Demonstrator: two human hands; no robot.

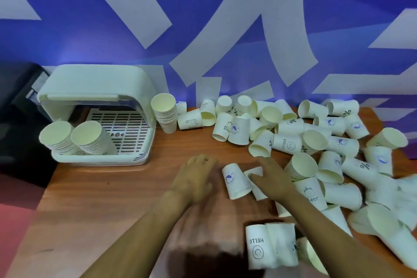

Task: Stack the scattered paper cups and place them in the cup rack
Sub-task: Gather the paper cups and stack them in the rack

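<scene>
Several white paper cups (291,133) lie scattered over the right half of the wooden table (112,198). A white cup rack (97,88) stands at the left with two slanted cup stacks (90,140) in its tray. Another upright stack (164,111) stands just right of the rack. My right hand (270,178) rests on a cup (256,173) lying on the table, its fingers spread over it; an upside-down cup with a blue print (235,181) stands against it on the left. My left hand (196,176) hovers just left of that cup, blurred, fingers loosely bent, holding nothing.
A blue wall with white shapes (203,29) runs behind the table. A dark object (18,101) sits left of the rack. Two cups (270,248) lie near the front edge between my forearms. Bare wood shows in front of the rack.
</scene>
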